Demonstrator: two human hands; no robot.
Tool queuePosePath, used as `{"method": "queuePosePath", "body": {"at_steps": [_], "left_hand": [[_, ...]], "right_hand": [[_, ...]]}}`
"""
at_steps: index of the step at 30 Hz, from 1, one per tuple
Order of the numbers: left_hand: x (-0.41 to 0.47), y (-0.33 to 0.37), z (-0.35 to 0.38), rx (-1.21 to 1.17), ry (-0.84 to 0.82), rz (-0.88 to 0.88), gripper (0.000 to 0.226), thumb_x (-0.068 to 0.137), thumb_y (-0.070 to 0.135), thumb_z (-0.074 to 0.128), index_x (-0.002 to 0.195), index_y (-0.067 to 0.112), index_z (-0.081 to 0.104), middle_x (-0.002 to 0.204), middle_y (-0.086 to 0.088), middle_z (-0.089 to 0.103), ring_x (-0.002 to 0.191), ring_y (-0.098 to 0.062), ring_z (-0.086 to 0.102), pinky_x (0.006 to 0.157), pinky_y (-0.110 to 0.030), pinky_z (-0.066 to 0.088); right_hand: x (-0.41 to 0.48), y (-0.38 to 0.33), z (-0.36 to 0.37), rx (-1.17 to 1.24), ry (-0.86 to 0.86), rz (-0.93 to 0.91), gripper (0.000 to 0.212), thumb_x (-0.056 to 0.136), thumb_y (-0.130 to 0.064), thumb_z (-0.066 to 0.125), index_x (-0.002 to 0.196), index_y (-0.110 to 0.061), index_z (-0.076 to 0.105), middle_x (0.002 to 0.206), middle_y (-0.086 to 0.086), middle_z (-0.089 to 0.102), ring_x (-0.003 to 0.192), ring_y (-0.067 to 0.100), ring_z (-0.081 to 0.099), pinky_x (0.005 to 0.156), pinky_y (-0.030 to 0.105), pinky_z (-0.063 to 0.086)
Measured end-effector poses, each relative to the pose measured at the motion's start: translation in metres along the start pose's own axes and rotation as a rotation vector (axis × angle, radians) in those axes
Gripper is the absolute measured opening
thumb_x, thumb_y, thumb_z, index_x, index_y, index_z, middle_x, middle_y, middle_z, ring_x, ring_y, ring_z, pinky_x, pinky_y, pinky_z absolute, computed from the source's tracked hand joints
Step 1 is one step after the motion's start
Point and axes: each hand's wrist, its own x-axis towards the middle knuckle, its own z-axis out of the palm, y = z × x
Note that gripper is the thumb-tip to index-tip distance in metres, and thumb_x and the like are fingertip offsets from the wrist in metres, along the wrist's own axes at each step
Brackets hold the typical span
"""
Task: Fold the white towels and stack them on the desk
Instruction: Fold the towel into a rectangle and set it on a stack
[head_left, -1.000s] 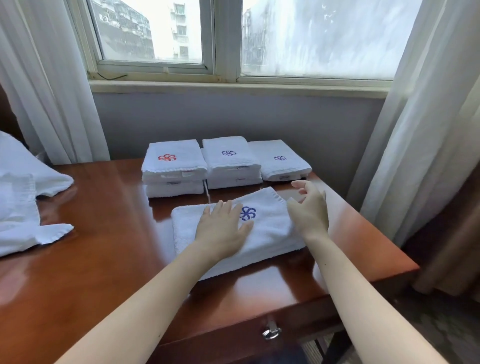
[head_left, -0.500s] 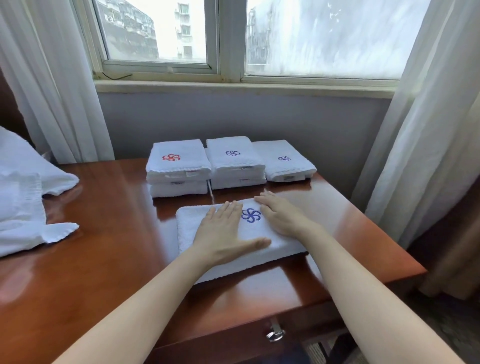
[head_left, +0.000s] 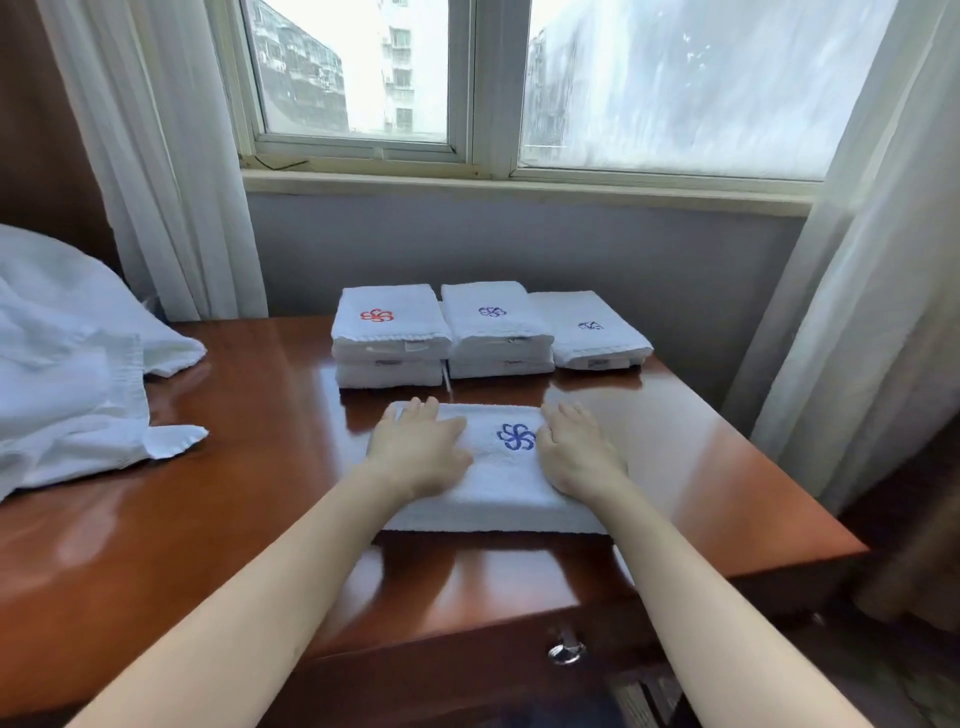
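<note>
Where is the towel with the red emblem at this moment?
Head view: the red-emblem towel tops the leftmost folded stack at the far edge of the desk, below the window, just left of a blue-emblem stack.

folded towel (head_left: 506, 470) on desk (head_left: 249, 467) front | stacks (head_left: 493, 332) behind | loose towels (head_left: 67, 384) left

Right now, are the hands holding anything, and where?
Nothing is gripped: left hand and right hand lie flat on the folded towel, either side of its blue logo.
</note>
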Motion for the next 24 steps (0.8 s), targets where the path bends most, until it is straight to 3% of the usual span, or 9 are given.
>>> {"method": "queuePosePath", "body": {"at_steps": [2, 6, 9, 12, 16, 17, 19, 21, 24], "left_hand": [[-0.006, 0.012, 0.007, -0.128, 0.003, -0.010, 0.043, 0.101, 0.045, 0.028, 0.131, 0.021, 0.048, 0.146, -0.015, 0.040, 0.136, -0.030, 0.034, 0.110, -0.046, 0.030], [-0.015, 0.001, 0.023, -0.105, 0.112, 0.091, 0.059, 0.101, 0.055, 0.025, 0.153, 0.026, 0.030, 0.162, -0.005, 0.023, 0.149, -0.021, 0.018, 0.119, -0.043, 0.015], [-0.016, -0.023, 0.022, -0.119, 0.185, 0.237, 0.056, 0.100, 0.056, 0.035, 0.151, 0.032, 0.035, 0.161, 0.004, 0.028, 0.148, -0.013, 0.020, 0.119, -0.032, 0.012], [-0.017, -0.032, 0.016, -0.050, 0.255, 0.262, 0.056, 0.097, 0.059, 0.041, 0.147, 0.034, 0.042, 0.157, 0.006, 0.034, 0.148, -0.011, 0.021, 0.122, -0.032, 0.008], [-0.023, -0.036, 0.011, -0.152, 0.349, 0.092, 0.062, 0.092, 0.059, 0.054, 0.147, 0.033, 0.042, 0.157, 0.005, 0.034, 0.147, -0.015, 0.025, 0.117, -0.034, 0.023], [-0.027, -0.038, 0.011, -0.227, 0.338, 0.037, 0.066, 0.090, 0.058, 0.057, 0.149, 0.032, 0.040, 0.158, 0.004, 0.032, 0.146, -0.016, 0.026, 0.115, -0.035, 0.027], [-0.034, -0.040, 0.012, -0.350, 0.251, -0.056, 0.078, 0.088, 0.057, 0.060, 0.153, 0.027, 0.030, 0.160, 0.000, 0.025, 0.146, -0.019, 0.027, 0.114, -0.038, 0.030], [-0.043, -0.042, 0.015, -0.477, 0.126, -0.106, 0.090, 0.086, 0.057, 0.063, 0.156, 0.023, 0.018, 0.159, -0.002, 0.024, 0.143, -0.020, 0.031, 0.108, -0.035, 0.038], [-0.058, -0.044, 0.018, -0.627, -0.062, -0.118, 0.105, 0.082, 0.059, 0.067, 0.158, 0.027, 0.003, 0.157, 0.001, 0.028, 0.134, -0.018, 0.042, 0.088, -0.021, 0.044]], "right_hand": [[-0.005, -0.005, 0.000, -0.030, 0.003, 0.032, 0.053, 0.102, -0.027, 0.023, 0.153, -0.019, 0.026, 0.159, 0.004, 0.027, 0.148, 0.022, 0.016, 0.118, 0.041, 0.021], [-0.019, -0.011, -0.011, -0.194, -0.037, 0.097, 0.056, 0.097, -0.042, 0.027, 0.149, -0.022, 0.033, 0.150, 0.009, 0.037, 0.139, 0.027, 0.028, 0.105, 0.045, 0.031], [-0.029, -0.013, -0.022, -0.333, -0.049, 0.103, 0.064, 0.089, -0.062, 0.033, 0.140, -0.025, 0.045, 0.139, 0.008, 0.049, 0.129, 0.028, 0.042, 0.094, 0.042, 0.036], [-0.038, -0.017, -0.035, -0.370, -0.109, 0.100, 0.073, 0.081, -0.069, 0.042, 0.141, -0.027, 0.044, 0.131, 0.000, 0.057, 0.118, 0.024, 0.054, 0.080, 0.035, 0.040], [-0.046, -0.017, -0.050, -0.091, -0.359, 0.139, 0.096, 0.064, -0.068, 0.066, 0.143, -0.022, 0.039, 0.108, 0.005, 0.062, 0.077, 0.022, 0.068, 0.061, 0.030, 0.055], [-0.047, -0.017, -0.050, -0.001, -0.389, 0.131, 0.099, 0.063, -0.065, 0.071, 0.145, -0.022, 0.036, 0.111, 0.008, 0.061, 0.077, 0.024, 0.069, 0.057, 0.030, 0.058], [-0.047, -0.015, -0.045, 0.069, -0.344, 0.056, 0.102, 0.068, -0.058, 0.073, 0.152, -0.025, 0.025, 0.139, 0.007, 0.051, 0.107, 0.025, 0.064, 0.075, 0.035, 0.060], [-0.046, -0.014, -0.041, 0.121, -0.304, -0.025, 0.100, 0.077, -0.049, 0.069, 0.156, -0.025, 0.014, 0.160, 0.001, 0.028, 0.138, 0.022, 0.040, 0.103, 0.034, 0.043], [-0.048, -0.014, -0.039, 0.290, -0.396, -0.021, 0.090, 0.083, -0.035, 0.065, 0.157, -0.030, 0.014, 0.161, -0.005, 0.024, 0.142, 0.020, 0.033, 0.109, 0.034, 0.035]]}}
